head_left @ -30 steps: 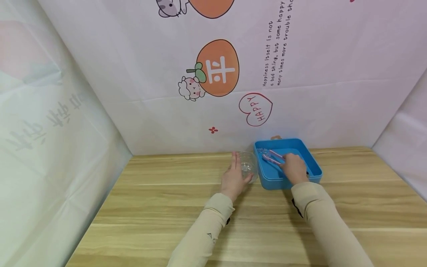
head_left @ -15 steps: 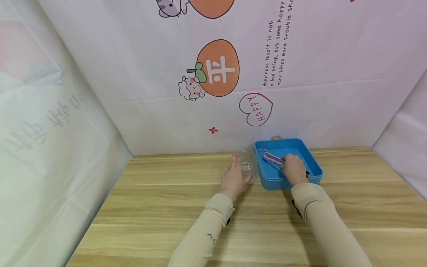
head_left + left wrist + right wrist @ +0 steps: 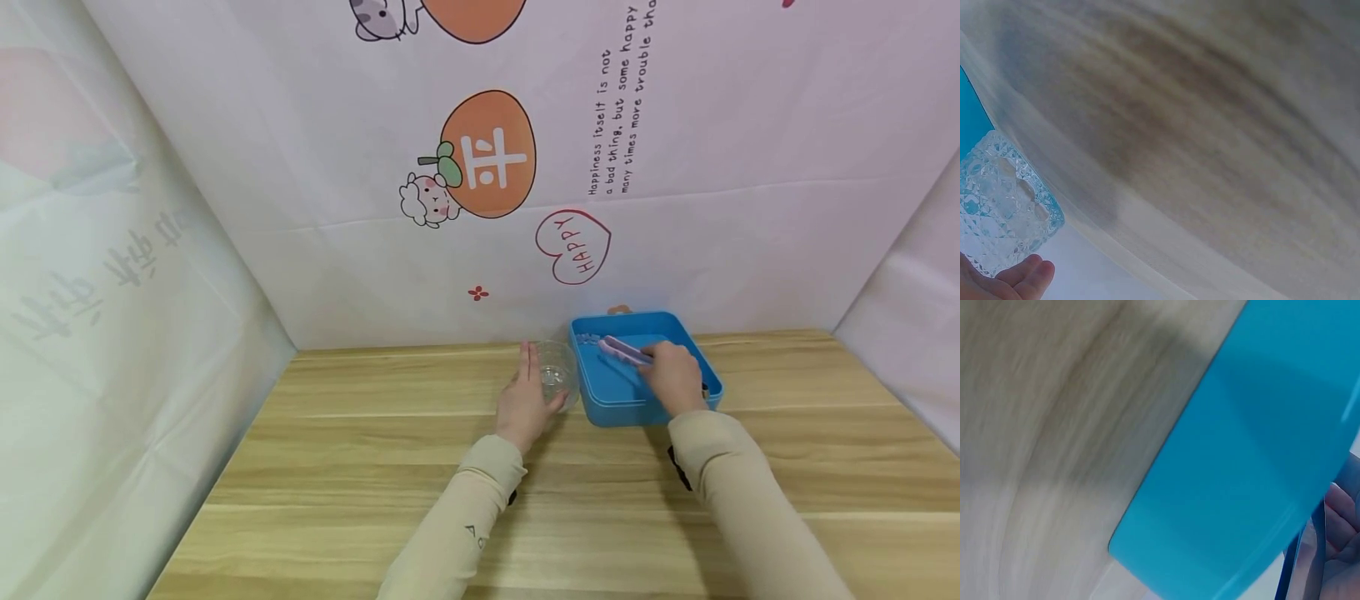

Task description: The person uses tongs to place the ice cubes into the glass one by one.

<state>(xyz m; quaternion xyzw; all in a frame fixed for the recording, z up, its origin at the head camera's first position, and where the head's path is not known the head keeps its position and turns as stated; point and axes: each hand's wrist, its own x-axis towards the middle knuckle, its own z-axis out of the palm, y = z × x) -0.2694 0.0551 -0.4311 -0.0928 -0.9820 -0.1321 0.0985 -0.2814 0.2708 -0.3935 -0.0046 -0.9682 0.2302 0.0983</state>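
My left hand (image 3: 522, 408) holds a clear glass (image 3: 558, 375), its fingers along the left side and its thumb at the front. The glass has a cut diamond pattern in the left wrist view (image 3: 1007, 206). Over the blue box (image 3: 626, 414), my right hand (image 3: 675, 379) grips pink-purple tongs (image 3: 624, 350). Their arms are squeezed together and their tips point left and back. Whether anything is pinched in the tips is too small to tell. Small clear pieces (image 3: 588, 339) lie in the box's back left corner.
Box and glass stand side by side on the wooden table (image 3: 360, 467), close to the printed cloth backdrop (image 3: 360, 275). Another white cloth (image 3: 135, 333) hangs at the left. A small dark and gold spot (image 3: 705, 390) shows beside my right hand.
The tongs' arms were spread one second ago and then came together. Since then my right hand has moved slightly right with the tongs, which have lifted a little. My left hand stays put.
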